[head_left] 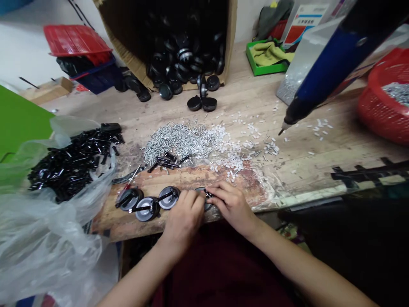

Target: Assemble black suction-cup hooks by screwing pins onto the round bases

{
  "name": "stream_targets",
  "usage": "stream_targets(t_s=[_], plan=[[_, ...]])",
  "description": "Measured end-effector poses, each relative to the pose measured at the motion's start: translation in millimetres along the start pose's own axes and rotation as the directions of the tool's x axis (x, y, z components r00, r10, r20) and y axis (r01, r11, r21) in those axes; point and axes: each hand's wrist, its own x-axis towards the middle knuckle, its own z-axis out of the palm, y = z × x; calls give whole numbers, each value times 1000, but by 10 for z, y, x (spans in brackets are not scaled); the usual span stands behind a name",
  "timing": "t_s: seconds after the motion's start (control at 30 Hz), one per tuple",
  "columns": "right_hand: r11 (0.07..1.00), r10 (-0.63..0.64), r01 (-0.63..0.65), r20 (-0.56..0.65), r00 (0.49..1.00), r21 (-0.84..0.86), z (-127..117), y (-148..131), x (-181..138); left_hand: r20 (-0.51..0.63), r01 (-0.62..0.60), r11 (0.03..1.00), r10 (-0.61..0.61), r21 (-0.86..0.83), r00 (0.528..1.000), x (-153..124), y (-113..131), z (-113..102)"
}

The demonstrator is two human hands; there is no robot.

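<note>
My left hand [183, 217] and my right hand [230, 204] meet over a round grey-and-black disc part [202, 191] at the near edge of a worn wooden board [249, 187]. Both hands have curled fingers on that disc; my right fingertips pinch a small dark piece on it. Three similar discs with black levers [147, 201] lie in a row just left of my left hand. A heap of small silver screws [175, 140] and white plastic bits [236, 149] lies beyond the board.
A clear bag of black plastic pieces [70, 162] sits at left. A tipped cardboard box [179, 47] spills black discs at the back. A blue hanging screwdriver [322, 72] points down at right, near a red basket [383, 98] of screws. A green tray [265, 57] stands behind.
</note>
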Motion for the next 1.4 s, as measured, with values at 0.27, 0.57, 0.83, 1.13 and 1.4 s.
stream_targets(t_s=[0.27,0.57,0.83,1.13,1.4], plan=[[999,1,1,-37,999,40,-3,-309,-96,99,453,426,-634,-783,767,-87,136,-191],[997,-76,72,185,980,24,-21,-393,58,188,469,310,-633,-827,751,-212,111,-233],[995,-104,97,284,953,37,-86,-432,101,95,395,490,-529,-777,843,-246,34,-317],[997,-75,77,203,976,-2,-5,-435,68,59,341,429,-548,-836,835,-217,40,-369],[987,159,-161,50,986,30,139,-401,142,-183,323,701,-544,-636,819,-97,57,-278]])
